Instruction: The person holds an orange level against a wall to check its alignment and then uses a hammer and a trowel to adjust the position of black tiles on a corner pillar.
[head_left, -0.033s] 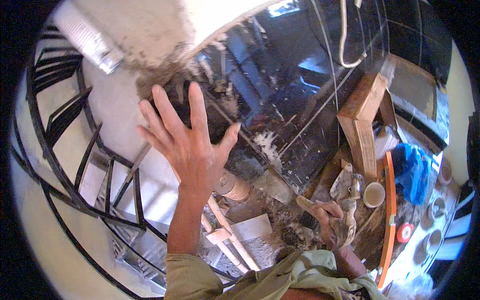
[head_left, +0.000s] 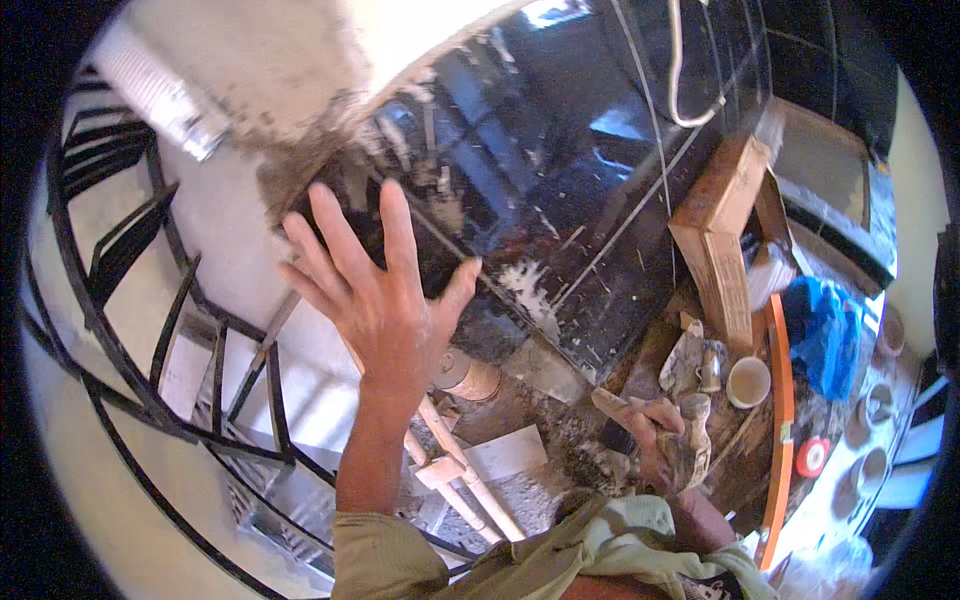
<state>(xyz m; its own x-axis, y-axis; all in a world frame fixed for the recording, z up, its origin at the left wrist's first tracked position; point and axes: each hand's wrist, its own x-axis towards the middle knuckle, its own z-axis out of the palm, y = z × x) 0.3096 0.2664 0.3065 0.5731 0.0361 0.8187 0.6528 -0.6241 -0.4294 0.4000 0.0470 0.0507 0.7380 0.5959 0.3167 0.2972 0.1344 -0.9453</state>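
My left hand [head_left: 385,310] is raised with its fingers spread, back of the hand toward me. It holds nothing and appears in front of the dirty lower-left edge of a glossy black tiled surface [head_left: 560,215]. Whether it touches the surface, I cannot tell. My right hand [head_left: 655,425] is lower and to the right, closed round the tan handle of what looks like a putty knife [head_left: 548,370]. Its flat grey blade widens toward the tile edge. Whitish smears mark the tiles near the blade.
A black metal spiral railing [head_left: 110,400] curves down the left. At right stand an open cardboard box [head_left: 720,250], a white cup [head_left: 748,385], a blue plastic bag [head_left: 825,335] and an orange level-like bar [head_left: 778,440]. A copper-coloured spool [head_left: 472,380] and pale poles [head_left: 455,480] lie below my left hand.
The view has shifted slightly. My left hand sits a little lower against the tiles, its fingers still spread. My right hand keeps its grip on the putty knife.
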